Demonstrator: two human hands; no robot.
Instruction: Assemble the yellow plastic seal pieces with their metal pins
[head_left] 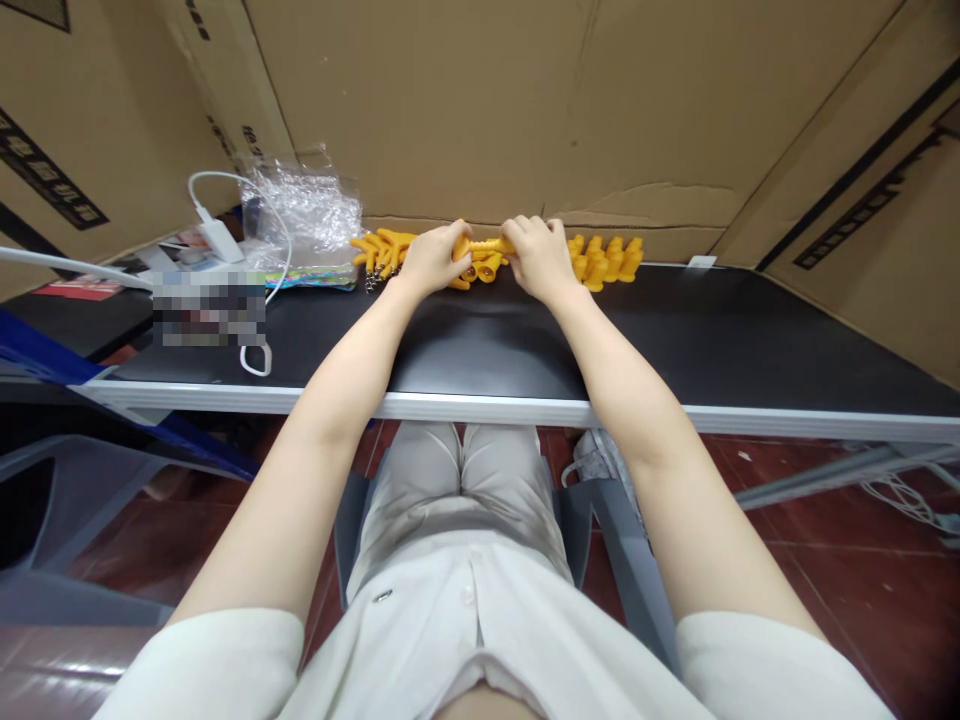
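Both hands are at the back of the table, closed on a ribbed yellow plastic piece [489, 246] that stretches between them. My left hand [433, 258] grips its left end with thumb and fingers. Around the right end curl the fingers of my right hand [541, 252], hiding part of it. Just beneath lie yellow cup-ended parts [489, 268]. Left of my left hand is a heap of branching yellow parts [384, 250], with small metal spirals at the near side. Several knobbed yellow pieces [613, 260] stand in rows to the right of my right hand.
Crumpled clear plastic bags [307, 215] lie on the left, over colourful printed sheets. A white cable with a plug [219, 238] loops beside them. Tall cardboard panels [480, 110] wall in the black tabletop [750, 340]. Its pale metal edge [487, 408] runs above my lap.
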